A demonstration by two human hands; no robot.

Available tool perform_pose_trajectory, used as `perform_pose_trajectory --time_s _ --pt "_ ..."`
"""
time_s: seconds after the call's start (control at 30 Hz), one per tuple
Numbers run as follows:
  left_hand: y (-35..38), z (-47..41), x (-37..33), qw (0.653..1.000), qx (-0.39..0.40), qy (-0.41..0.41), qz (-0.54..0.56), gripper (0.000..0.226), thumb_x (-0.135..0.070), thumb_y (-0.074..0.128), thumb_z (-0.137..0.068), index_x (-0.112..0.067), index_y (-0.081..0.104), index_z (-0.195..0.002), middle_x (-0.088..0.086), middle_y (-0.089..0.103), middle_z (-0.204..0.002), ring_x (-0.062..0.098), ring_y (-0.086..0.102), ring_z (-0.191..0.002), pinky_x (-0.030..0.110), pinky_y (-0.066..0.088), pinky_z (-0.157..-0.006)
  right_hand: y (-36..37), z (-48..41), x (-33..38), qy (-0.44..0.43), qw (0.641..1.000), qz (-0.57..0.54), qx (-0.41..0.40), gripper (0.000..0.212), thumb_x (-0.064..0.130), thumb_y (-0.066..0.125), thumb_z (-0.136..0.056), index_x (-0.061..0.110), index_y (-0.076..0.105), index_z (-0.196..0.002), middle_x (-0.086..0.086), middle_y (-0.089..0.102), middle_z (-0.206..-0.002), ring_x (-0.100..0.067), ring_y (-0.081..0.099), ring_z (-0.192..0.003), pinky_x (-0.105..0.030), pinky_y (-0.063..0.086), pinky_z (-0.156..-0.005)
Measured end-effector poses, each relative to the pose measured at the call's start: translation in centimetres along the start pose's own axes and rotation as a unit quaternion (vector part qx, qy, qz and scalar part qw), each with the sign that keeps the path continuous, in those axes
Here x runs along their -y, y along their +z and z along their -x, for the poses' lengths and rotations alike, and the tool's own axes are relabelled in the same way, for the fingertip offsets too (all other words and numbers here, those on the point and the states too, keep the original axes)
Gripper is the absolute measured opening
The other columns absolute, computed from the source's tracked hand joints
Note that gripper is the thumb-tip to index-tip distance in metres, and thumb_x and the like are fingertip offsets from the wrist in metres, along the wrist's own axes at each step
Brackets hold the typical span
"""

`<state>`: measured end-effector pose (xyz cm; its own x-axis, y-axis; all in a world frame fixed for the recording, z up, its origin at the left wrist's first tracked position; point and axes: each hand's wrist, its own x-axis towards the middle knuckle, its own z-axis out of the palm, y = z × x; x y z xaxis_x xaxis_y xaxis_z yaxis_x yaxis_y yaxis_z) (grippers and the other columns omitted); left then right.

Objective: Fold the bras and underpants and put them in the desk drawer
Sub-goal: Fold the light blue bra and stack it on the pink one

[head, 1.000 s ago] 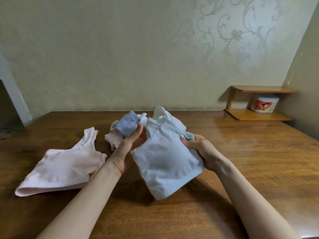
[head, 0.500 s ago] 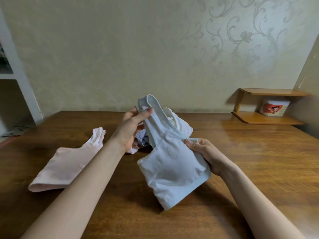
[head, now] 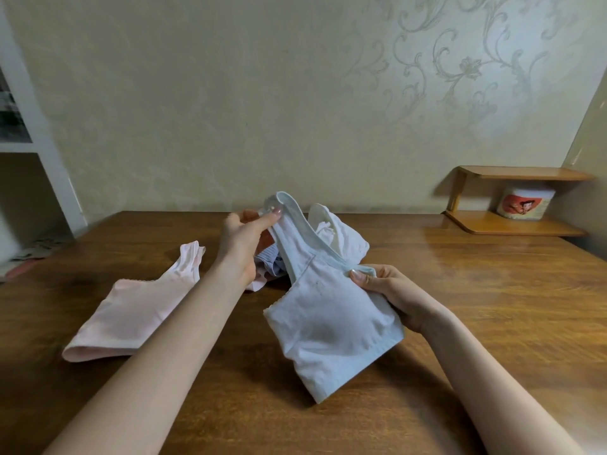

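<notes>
A pale blue bra [head: 328, 326] hangs above the wooden desk [head: 476, 307], folded in half. My left hand [head: 244, 238] pinches the top of its strap loop and holds it up. My right hand [head: 391, 290] grips the bra at its right edge, thumb on the neckline trim. A pink bra [head: 138, 307] lies folded flat on the desk to the left. Behind my left hand sits a small heap: a striped blue-grey piece [head: 271, 262], a pink piece under it, and a white garment [head: 341, 234]. No drawer is in view.
A small two-tier wooden shelf [head: 515, 224] stands at the back right of the desk with a white tub [head: 524, 203] on its lower tier. A white shelving unit [head: 39, 152] stands off the desk's left side. The papered wall runs along the desk's far edge.
My left hand let go of the bra's body, took the strap loop and raised it up. My right hand kept its hold on the right edge.
</notes>
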<state>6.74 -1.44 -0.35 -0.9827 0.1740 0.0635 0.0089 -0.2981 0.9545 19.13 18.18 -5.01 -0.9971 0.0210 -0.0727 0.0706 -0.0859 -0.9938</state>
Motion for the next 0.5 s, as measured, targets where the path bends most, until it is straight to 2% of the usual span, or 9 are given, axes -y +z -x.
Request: perform_pose_trajectory --time_s 0.07,0.13,0.17,0.27,0.4,0.43,0.5 --pt "-0.2 -0.2 -0.3 0.999 0.036 -0.002 -0.017 0.042 -0.017 0.078 -0.071 -0.019 0.05 -0.102 0.008 0.061 -0.1 0.022 0.059 -0.092 0.037 0.048 -0.078 0.0 0.0 -0.1 0.001 1.0 0.009 -0.004 0.023 0.023 0.064 -0.08 0.008 0.073 -0.095 -0.009 0.074 -0.091 -0.017 0.069 -0.077 -0.024 0.054 -0.065" --pt "-0.5 0.0 -0.9 0.994 0.103 -0.005 -0.041 0.038 -0.021 0.075 -0.067 -0.023 0.052 -0.097 0.005 0.061 -0.097 0.023 0.056 -0.097 0.04 0.043 -0.095 -0.1 0.0 -0.1 0.006 1.0 0.012 -0.007 0.029 0.024 0.065 -0.078 0.007 0.072 -0.1 -0.009 0.074 -0.092 -0.017 0.069 -0.077 -0.025 0.055 -0.066" --pt "-0.6 0.1 -1.1 0.991 0.124 -0.006 -0.053 0.035 -0.024 0.074 -0.067 -0.022 0.054 -0.096 0.003 0.061 -0.095 0.022 0.055 -0.097 0.04 0.041 -0.097 -0.1 -0.1 -0.1 0.008 1.0 0.012 -0.008 0.032 0.024 0.065 -0.078 0.005 0.071 -0.103 -0.009 0.074 -0.094 -0.018 0.069 -0.078 -0.025 0.055 -0.067" --pt "-1.0 0.1 -1.6 0.986 0.15 0.009 -0.072 0.027 -0.026 0.071 -0.073 -0.023 0.056 -0.096 0.003 0.062 -0.096 0.021 0.056 -0.096 0.034 0.044 -0.085 -0.1 -0.1 -0.1 0.008 1.0 0.015 -0.009 0.035 0.026 0.065 -0.077 0.005 0.071 -0.105 -0.01 0.074 -0.095 -0.018 0.069 -0.08 -0.026 0.055 -0.07" --pt "-1.5 0.0 -1.9 0.977 0.199 -0.012 -0.075 0.028 -0.03 0.071 -0.071 -0.025 0.061 -0.098 -0.001 0.066 -0.099 0.018 0.058 -0.1 0.039 0.041 -0.093 -0.3 -0.1 -0.2 -0.002 1.0 0.012 -0.018 0.03 0.027 0.066 -0.077 0.009 0.072 -0.1 -0.009 0.074 -0.093 -0.019 0.069 -0.078 -0.027 0.055 -0.069" --pt "-1.6 -0.1 -1.9 0.975 0.209 -0.018 -0.07 0.032 -0.032 0.073 -0.069 -0.024 0.062 -0.098 -0.002 0.067 -0.098 0.016 0.06 -0.097 0.039 0.044 -0.091 -0.3 -0.1 -0.2 -0.005 1.0 0.008 -0.021 0.029 0.027 0.066 -0.077 0.009 0.072 -0.099 -0.009 0.074 -0.092 -0.019 0.069 -0.077 -0.027 0.055 -0.068" --pt "-2.0 -0.2 -2.0 0.975 0.213 -0.03 -0.059 0.053 -0.04 0.083 -0.052 -0.021 0.063 -0.097 -0.004 0.07 -0.092 0.013 0.064 -0.091 0.038 0.05 -0.082 -0.4 -0.1 -0.2 -0.01 0.999 0.005 -0.03 0.03 0.028 0.066 -0.076 0.009 0.073 -0.099 -0.01 0.074 -0.092 -0.019 0.069 -0.076 -0.027 0.055 -0.067"
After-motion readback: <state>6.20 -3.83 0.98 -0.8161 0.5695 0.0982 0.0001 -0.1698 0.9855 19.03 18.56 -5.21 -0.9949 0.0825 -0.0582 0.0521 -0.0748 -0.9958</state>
